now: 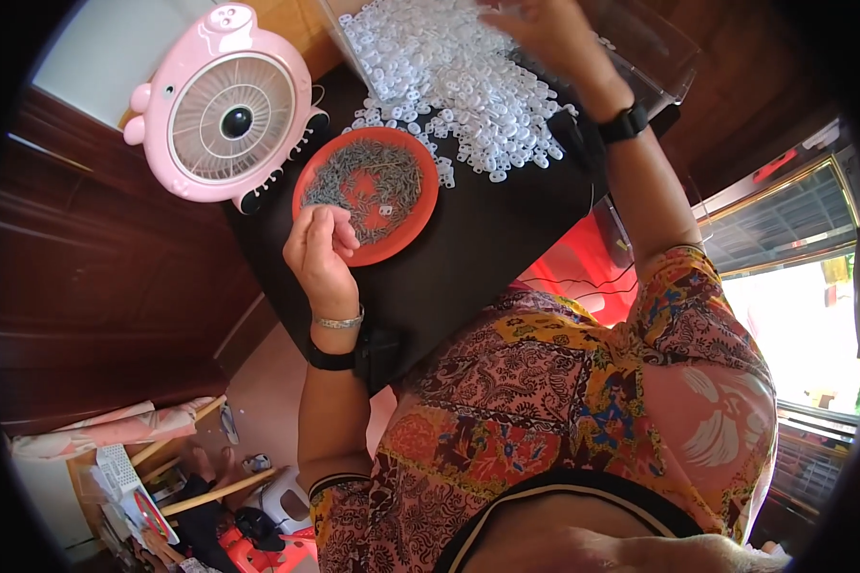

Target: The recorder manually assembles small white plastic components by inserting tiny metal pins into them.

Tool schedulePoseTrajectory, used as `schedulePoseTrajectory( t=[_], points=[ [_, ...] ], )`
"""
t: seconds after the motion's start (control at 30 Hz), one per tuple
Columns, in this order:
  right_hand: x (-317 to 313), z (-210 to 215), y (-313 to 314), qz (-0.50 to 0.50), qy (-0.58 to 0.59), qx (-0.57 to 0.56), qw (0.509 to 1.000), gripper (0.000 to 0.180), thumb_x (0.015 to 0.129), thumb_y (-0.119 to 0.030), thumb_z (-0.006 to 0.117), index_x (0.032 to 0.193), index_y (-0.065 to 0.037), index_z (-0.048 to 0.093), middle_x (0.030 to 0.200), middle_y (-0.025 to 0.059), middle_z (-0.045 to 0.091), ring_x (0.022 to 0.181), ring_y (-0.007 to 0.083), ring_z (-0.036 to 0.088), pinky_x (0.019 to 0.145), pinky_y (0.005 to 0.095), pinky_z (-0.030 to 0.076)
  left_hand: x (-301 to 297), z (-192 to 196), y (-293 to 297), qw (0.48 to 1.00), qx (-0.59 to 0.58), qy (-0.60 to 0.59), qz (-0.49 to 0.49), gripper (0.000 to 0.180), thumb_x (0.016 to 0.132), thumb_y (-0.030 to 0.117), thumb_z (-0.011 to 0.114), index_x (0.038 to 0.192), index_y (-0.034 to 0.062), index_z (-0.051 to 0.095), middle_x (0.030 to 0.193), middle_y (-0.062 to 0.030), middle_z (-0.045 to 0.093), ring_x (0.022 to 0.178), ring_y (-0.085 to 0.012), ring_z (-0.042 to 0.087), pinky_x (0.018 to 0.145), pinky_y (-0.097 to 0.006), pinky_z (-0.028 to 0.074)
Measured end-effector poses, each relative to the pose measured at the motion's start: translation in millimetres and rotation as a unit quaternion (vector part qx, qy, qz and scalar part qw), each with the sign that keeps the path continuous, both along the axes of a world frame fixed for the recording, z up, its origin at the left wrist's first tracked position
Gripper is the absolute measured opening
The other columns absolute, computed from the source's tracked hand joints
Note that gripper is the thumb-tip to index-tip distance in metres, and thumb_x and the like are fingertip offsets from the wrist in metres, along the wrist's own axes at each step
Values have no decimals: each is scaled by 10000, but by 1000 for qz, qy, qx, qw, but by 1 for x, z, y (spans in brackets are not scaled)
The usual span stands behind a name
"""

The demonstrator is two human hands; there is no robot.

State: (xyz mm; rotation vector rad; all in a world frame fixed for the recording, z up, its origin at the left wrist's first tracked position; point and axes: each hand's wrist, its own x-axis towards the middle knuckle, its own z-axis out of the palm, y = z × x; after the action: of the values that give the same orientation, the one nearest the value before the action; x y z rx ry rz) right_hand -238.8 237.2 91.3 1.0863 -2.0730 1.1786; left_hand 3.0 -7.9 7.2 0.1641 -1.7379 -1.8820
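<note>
My left hand (pixel 323 253) is over the near left rim of a round red-orange plate (pixel 413 234), its fingers curled together. Whatever they may pinch is hidden. Small grey screws (pixel 392 177) cover much of the plate, and a single white plastic piece (pixel 385 210) lies among them. Beyond the plate spreads a large heap of small white oval plastic pieces with holes (pixel 487 105). Above the heap's far right side is my right hand (pixel 545 29), fingers stretched out to the left and partly cut off by the picture's edge. I see nothing held in it.
A pink pig-shaped fan (pixel 191 177) stands at the black table's (pixel 449 248) left edge. Clear plastic bin walls (pixel 655 48) flank the heap. At lower left, another person's hand (pixel 162 549) shows near a small table (pixel 91 487) and a red stool (pixel 296 549).
</note>
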Motion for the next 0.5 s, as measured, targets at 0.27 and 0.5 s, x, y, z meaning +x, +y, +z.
schedulePoseTrajectory(
  t=[0.27,0.5],
  points=[
    [25,-67,-70,55,-60,341,937,225,749,-237,610,901,-98,701,831,115,677,801,297,643,730,393,496,-2,-7,-5,1000,-4,-8,3,262,924,202,487,750,33,587,589,0,518,506,-64,463,464,-190,313],
    [99,-52,-99,216,-76,337,913,215,758,-207,644,913,-63,677,806,127,652,775,299,629,698,381,495,0,-3,-7,999,-5,0,34,259,917,191,480,740,34,586,581,1,512,497,-65,452,453,-193,304]
  ],
)
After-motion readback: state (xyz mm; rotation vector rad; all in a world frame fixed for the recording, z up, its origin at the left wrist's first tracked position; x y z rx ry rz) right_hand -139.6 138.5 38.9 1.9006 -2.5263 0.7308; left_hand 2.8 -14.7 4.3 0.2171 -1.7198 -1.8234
